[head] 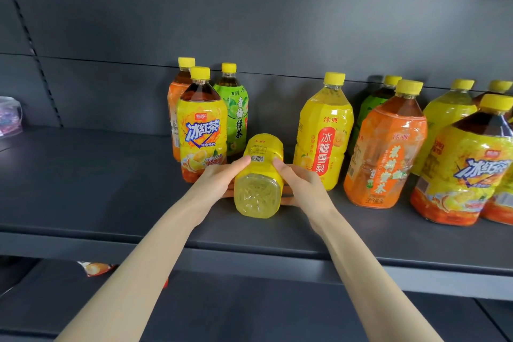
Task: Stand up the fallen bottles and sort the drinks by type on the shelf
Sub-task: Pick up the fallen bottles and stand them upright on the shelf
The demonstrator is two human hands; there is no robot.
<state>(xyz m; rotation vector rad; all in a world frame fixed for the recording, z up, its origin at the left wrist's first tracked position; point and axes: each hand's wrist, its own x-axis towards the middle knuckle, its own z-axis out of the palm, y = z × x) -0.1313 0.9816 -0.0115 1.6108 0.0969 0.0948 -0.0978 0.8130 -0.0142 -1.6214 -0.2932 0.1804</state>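
Dark grey shelf [83,189] carries all drinks. Upright, yellow-capped: left 冰红茶 bottle [202,130], right 冰红茶 bottle [466,169], so two of that type readable. One orange 茉莉蜜茶 bottle [385,153], one yellow 冰糖雪梨 bottle [323,133], one green 青梅绿茶 bottle [236,114]. More stand behind, labels unreadable. Fallen yellow bottle [258,189] lies mid-shelf, base toward camera, barcode up. Left hand [219,183] and right hand [302,186] clasp its sides.

We see a dark grey shelf [83,180] bearing an upright iced black tea bottle [201,130], green tea bottle [236,114] and pear drink bottle [323,133]. Between them a yellow bottle [258,183] lies on its side, base toward us.
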